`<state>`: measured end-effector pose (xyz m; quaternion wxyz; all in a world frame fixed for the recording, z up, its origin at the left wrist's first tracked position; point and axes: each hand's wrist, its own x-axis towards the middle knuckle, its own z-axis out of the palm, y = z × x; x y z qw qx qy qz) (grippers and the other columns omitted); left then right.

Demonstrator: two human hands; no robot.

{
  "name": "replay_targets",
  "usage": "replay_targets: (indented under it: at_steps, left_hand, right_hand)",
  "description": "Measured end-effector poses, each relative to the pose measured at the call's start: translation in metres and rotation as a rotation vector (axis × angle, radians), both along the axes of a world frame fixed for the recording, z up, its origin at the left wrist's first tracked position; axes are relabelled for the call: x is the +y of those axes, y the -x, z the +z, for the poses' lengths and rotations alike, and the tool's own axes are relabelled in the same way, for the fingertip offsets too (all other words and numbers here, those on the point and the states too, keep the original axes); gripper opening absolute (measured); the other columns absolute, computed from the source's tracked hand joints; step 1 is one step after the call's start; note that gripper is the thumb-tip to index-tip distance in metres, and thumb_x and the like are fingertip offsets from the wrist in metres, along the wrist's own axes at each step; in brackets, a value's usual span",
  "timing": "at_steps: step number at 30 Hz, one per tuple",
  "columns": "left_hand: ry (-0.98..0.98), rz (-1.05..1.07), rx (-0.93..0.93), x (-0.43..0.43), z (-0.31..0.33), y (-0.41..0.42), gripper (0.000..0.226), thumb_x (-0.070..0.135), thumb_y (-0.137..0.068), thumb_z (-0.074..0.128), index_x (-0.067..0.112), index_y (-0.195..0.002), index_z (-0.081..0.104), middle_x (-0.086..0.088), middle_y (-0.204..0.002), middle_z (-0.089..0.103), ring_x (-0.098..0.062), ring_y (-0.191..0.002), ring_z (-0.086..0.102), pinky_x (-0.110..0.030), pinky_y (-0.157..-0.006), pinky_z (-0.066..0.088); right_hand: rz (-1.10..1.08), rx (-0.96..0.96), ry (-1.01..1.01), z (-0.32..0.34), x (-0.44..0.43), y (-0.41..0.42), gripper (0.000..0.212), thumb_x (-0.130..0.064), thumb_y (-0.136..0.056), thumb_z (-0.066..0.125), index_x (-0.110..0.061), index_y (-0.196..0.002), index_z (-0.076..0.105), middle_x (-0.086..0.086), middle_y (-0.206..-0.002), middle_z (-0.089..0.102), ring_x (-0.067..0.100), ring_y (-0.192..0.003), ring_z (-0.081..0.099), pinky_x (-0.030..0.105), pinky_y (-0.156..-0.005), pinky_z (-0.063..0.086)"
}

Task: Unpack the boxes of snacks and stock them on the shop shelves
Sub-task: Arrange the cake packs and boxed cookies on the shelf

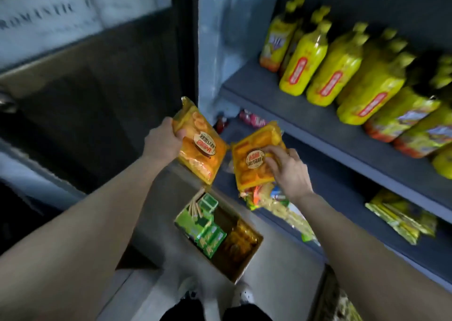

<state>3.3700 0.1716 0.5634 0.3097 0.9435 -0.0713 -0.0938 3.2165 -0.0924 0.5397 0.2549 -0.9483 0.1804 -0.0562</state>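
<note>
My left hand (164, 141) grips an orange snack pack (199, 147) by its upper left edge and holds it tilted in the air beside the shelf unit. My right hand (288, 169) holds a second orange snack pack (254, 159) with fingers curled over its right edge, at the left end of the lower shelf (325, 186). An open cardboard box (241, 269) stands on the floor below, holding green packets (208, 232) and more orange packs (241, 240).
Yellow bottles (342, 76) crowd the upper shelf (269, 93). Mixed snack bags (276, 203) lie under the right-hand pack, and yellow-green bags (401, 218) lie further right. A dark glass door (85, 100) fills the left. My shoes (190, 289) are next to the box.
</note>
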Motion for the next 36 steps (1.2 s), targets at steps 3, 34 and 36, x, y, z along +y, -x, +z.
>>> replay_targets:
  at_steps: [3, 34, 36]
  left_hand:
    - [0.039, -0.004, -0.129, 0.004, 0.048, -0.018, 0.031, 0.041, -0.101, 0.045, 0.015, -0.117, 0.046, -0.006, -0.091, 0.059, -0.026, -0.082, 0.063, -0.041, -0.074, 0.052]
    - [0.635, 0.207, -0.405, -0.048, 0.3, -0.1, 0.043, 0.042, -0.102, 0.04, 0.011, -0.127, 0.055, -0.016, -0.124, 0.06, -0.035, -0.114, 0.056, -0.041, -0.094, 0.043]
    - [0.661, 0.208, -0.401, -0.058, 0.313, -0.112, 0.042, 0.043, -0.102, 0.04, 0.011, -0.127, 0.055, -0.014, -0.124, 0.061, -0.034, -0.113, 0.056, -0.04, -0.094, 0.044]
  right_hand:
    - [-0.005, -0.103, -0.014, 0.041, -0.006, -0.011, 0.021, -0.04, -0.1, 0.053, -0.039, -0.121, 0.059, 0.004, -0.111, 0.053, 0.03, -0.09, 0.059, 0.036, -0.077, 0.045]
    - [-0.115, -0.866, 0.265, 0.332, -0.069, -0.048, 0.027, -0.038, -0.099, 0.057, -0.038, -0.126, 0.061, 0.007, -0.113, 0.062, 0.023, -0.102, 0.062, 0.046, -0.088, 0.055]
    - [-0.138, -0.914, 0.279, 0.355, -0.085, -0.055, 0.027, -0.041, -0.098, 0.055, -0.04, -0.125, 0.06, 0.008, -0.114, 0.062, 0.025, -0.101, 0.063, 0.048, -0.085, 0.056]
